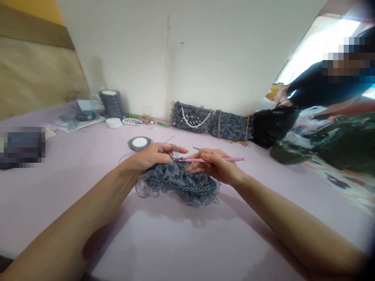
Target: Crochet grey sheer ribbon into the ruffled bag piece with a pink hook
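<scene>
A ruffled grey ribbon crochet piece [178,185] lies on the pale lilac table [181,242] between my hands. My left hand [152,156] grips its upper edge, fingers pinched round a sheer grey ribbon strand. My right hand [215,166] is closed on a pink crochet hook [225,159], whose tip points left into the piece near my left fingers.
A ribbon spool [140,143] lies flat behind my hands. At the wall stand a tall ribbon roll [111,103], a white lid [114,123], beads [131,121], and two grey ruffled bags [191,117] [231,125]. A person in black [322,84] sits at the right among dark bags.
</scene>
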{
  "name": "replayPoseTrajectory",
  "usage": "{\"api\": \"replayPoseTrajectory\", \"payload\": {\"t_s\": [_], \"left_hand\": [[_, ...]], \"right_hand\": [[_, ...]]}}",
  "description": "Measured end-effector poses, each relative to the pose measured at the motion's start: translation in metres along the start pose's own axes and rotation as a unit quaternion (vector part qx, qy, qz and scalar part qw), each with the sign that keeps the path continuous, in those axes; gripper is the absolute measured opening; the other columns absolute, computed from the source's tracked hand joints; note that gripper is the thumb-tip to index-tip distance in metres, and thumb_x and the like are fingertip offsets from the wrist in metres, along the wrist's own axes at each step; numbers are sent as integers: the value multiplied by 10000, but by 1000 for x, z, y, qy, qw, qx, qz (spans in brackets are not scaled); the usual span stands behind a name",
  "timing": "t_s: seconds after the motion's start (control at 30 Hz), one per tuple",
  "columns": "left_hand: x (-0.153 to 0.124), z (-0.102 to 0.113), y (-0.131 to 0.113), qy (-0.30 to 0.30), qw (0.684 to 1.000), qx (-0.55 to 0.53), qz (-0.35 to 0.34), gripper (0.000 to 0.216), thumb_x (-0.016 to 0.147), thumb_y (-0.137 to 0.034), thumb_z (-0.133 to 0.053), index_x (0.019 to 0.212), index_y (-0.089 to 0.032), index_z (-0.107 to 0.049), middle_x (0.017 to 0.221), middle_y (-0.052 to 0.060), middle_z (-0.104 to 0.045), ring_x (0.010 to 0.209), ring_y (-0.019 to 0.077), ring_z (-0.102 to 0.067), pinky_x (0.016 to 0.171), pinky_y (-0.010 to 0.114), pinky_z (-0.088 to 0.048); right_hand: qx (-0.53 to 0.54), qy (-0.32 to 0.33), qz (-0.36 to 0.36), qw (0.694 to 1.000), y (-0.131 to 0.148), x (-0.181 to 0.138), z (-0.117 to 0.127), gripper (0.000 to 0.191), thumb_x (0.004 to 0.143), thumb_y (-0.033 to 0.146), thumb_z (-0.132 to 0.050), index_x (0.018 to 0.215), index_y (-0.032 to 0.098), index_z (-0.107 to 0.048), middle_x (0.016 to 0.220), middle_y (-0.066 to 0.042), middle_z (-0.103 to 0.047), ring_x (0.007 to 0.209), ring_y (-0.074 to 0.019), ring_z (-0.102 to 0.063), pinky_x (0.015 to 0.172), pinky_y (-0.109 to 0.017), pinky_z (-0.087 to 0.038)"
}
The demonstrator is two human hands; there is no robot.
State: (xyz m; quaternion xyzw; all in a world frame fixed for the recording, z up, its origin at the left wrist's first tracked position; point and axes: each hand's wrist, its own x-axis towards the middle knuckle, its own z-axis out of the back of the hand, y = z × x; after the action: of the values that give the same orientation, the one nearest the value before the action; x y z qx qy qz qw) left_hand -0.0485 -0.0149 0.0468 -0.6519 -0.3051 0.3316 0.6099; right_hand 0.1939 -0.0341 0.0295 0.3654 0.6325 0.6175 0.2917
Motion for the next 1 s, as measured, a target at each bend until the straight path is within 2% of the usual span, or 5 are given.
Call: {"api": "replayPoseTrajectory", "payload": {"t_s": [0.23,0.43,0.6,0.8,1.0], "left_hand": [[5,-13,12,44,996,-72,31,489,720,-182,-730,1208,-195,-697,948,59,-719,788,162,-666,718,268,-524],[9,-17,17,24,999,-29,36,429,759,-375,-774,1150,-210,-720,1089,88,-743,1005,238,-679,894,364,-511],[12,3,13,-196,939,273,-72,422,782,-602,-676,878,-206,-786,1002,81,-748,1058,292,-624,941,370,-452],[6,-16,11,-132,967,182,-120,769,843,-504,-652,1497,-204,-380,944,45,-693,898,202,-632,802,318,-483],[1,-44,12,-175,949,210,-157,872,806,-246,-665,1558,-206,-224,893,4,-667,837,153,-614,789,283,-445]], "right_hand": [[-309,-150,99,934,0,-5,-26,314,952,382,-488,708,195,-555,648,13,-579,630,-124,-522,579,-241,-409],[-356,-210,111,904,-1,-1,-29,383,953,368,-448,616,214,-349,584,46,-356,552,-105,-341,514,-249,-285],[-365,-198,103,904,3,0,-26,386,968,368,-426,621,214,-353,574,45,-372,548,-106,-356,506,-254,-261],[-416,-178,146,880,3,-5,-29,376,989,341,-428,647,216,-333,577,58,-336,513,-90,-331,503,-249,-268],[-646,-167,303,681,-9,-5,-25,296,1007,258,-408,717,225,-361,631,29,-421,527,-112,-345,517,-266,-269]]}}
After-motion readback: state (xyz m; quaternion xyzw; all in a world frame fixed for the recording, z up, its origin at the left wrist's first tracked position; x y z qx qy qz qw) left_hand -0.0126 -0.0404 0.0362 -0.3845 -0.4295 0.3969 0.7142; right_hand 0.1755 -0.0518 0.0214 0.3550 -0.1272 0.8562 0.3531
